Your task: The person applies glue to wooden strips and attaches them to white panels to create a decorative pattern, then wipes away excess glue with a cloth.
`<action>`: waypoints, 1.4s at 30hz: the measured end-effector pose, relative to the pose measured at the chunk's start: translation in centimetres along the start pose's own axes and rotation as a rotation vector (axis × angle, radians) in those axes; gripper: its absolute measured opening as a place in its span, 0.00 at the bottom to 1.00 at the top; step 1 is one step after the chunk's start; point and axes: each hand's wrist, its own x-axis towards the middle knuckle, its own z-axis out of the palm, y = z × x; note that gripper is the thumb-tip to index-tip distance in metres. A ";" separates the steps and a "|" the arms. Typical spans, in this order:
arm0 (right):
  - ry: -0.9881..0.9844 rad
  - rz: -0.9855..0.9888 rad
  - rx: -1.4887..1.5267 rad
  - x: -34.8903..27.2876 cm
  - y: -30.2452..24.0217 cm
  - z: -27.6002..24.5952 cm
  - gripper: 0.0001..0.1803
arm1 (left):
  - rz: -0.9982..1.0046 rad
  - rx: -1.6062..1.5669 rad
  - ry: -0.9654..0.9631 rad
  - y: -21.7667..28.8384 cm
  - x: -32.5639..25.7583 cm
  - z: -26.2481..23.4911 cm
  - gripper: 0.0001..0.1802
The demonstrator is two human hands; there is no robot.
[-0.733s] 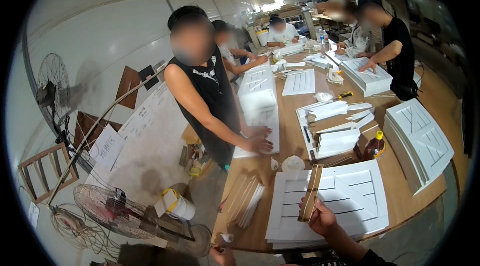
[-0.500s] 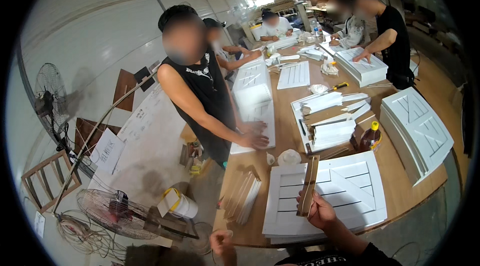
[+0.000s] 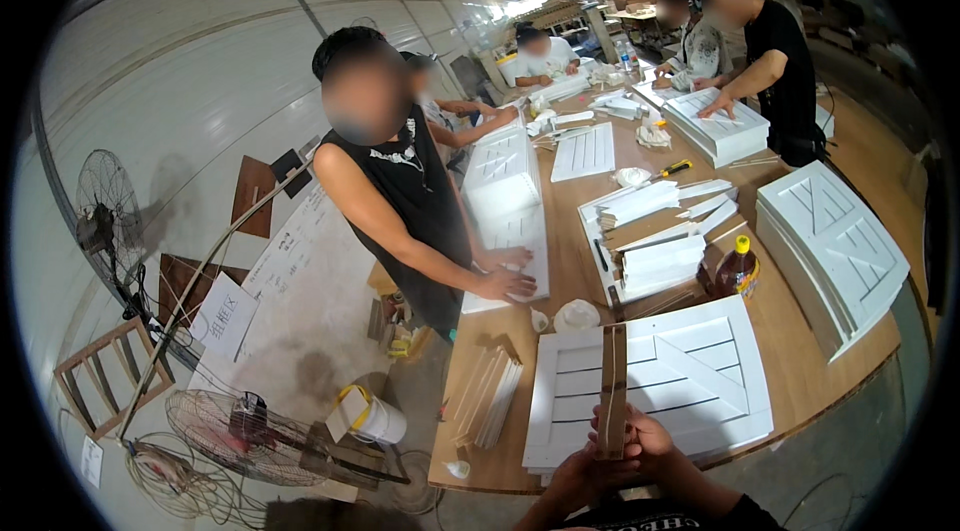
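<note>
A narrow brown wooden strip (image 3: 613, 361) stands on end in front of me, over the left part of a white grooved panel (image 3: 690, 371). My right hand (image 3: 650, 443) is closed round its lower right side. From the lower left, my left hand (image 3: 585, 479) grips the bottom end, its fingers partly hidden behind the strip and the other hand. More panels lie stacked under the top one. Left of them sits a bundle of thin strips (image 3: 487, 396) with white faces. A small white object (image 3: 456, 469) rests at the table's near left corner.
Across the wooden table (image 3: 570, 221) lie a pile of white strips (image 3: 660, 266), a brown bottle with a yellow cap (image 3: 738, 269) and a stack of panels (image 3: 835, 251). A person in black (image 3: 400, 181) leans in on the left. Fans (image 3: 250, 421) stand beyond.
My left hand has come from the table's near left corner to the strip's lower end. The strip now stands straighter, slightly lower, and both hands hold it.
</note>
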 end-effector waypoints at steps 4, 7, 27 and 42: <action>0.074 0.010 -0.041 -1.2 0.1 1.4 0.27 | -0.034 -0.129 -0.085 -1.7 0.3 -1.2 0.24; 0.185 -0.009 -0.122 -1.6 0.2 1.9 0.29 | -0.038 -0.272 -0.193 -2.0 0.5 -1.0 0.31; 0.158 -0.481 0.043 -0.5 -1.2 0.8 0.26 | -0.153 -0.062 -0.011 0.5 -4.7 -0.5 0.62; 0.274 -0.520 -0.160 -1.7 -0.3 0.7 0.23 | 0.041 -0.159 -0.624 1.6 -5.8 1.6 0.54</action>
